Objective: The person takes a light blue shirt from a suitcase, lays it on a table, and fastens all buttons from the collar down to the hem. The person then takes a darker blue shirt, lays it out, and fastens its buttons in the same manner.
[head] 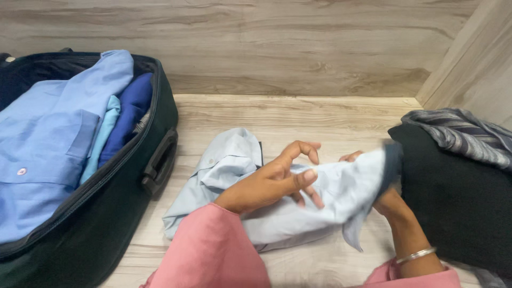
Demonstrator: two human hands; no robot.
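A pale blue shirt lies crumpled on the wooden surface in front of me. My left hand rests on its middle and pinches a fold of the cloth between thumb and fingers. My right hand is mostly hidden under a raised part of the same shirt, gripping it; a silver bangle circles that wrist. Both arms wear pink sleeves.
An open dark green suitcase stands at the left, holding folded blue shirts. At the right lies a pile of black cloth with a grey striped garment on top. Wooden walls close off the back and right.
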